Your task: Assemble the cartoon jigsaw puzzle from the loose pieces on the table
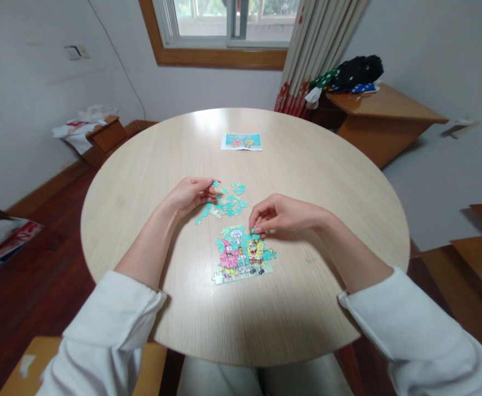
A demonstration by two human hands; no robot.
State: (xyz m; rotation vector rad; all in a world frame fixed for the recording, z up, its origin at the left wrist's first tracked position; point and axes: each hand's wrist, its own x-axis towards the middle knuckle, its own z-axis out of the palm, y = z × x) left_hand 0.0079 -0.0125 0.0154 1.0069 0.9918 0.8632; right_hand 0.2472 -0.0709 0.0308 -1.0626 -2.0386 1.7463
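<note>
A partly joined jigsaw puzzle [241, 256] with pink, white and yellow cartoon figures lies on the table in front of me. My right hand [276, 213] is at its upper right edge, thumb and fingers pinching a small teal puzzle piece [255, 234]. Farther left, my left hand [193, 193] holds another teal puzzle piece [215, 183] between thumb and finger. Just right of that hand lies a heap of loose puzzle pieces [230, 204], mostly teal, above the joined part.
The round wooden table [327, 176] carries a printed reference picture [242, 141] at its far side. Beyond it on the right, a wooden cabinet [393, 107] bears a pile of dark cloth [356, 72]. A cardboard box [152, 366] stands at the lower left.
</note>
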